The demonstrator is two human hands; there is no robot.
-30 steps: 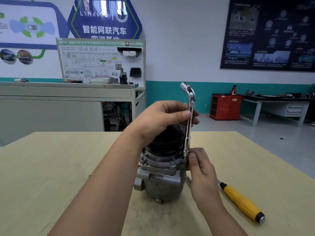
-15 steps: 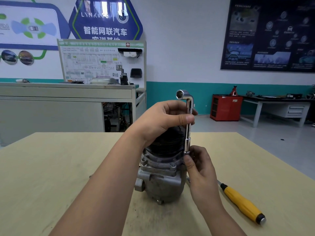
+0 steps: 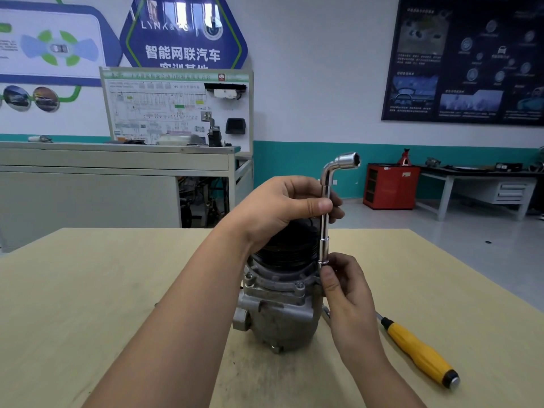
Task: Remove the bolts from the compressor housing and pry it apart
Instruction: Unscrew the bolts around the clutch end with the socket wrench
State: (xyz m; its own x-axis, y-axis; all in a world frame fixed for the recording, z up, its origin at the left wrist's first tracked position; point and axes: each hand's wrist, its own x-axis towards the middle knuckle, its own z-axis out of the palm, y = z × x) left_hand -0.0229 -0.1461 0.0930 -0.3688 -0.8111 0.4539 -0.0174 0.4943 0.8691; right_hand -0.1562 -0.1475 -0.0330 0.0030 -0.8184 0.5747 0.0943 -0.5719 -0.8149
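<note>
At the centre of the frame, your left hand (image 3: 282, 210) is pinching the upright shank of the L-shaped socket wrench (image 3: 325, 219) between thumb and curled fingers, probably so you can twirl it like a spindle. The wrench's bent upper end is pointing to the upper right. Just below, your right hand (image 3: 344, 287) is closing thumb and fingertips around the wrench's lower socket, seemingly steadying it square on a bolt at the right edge of the flange; your fingers are hiding that bolt.

The compressor housing (image 3: 279, 313) is standing upright in the lower centre on the table (image 3: 88, 290), with its black pulley (image 3: 285, 248) sitting on top under your left palm. Two flange bolts (image 3: 299, 286) are showing on the near side, so the unbolting looks unfinished. A yellow-handled screwdriver (image 3: 421, 351) is lying at lower right, near the housing — likely waiting there for the prying.
</note>
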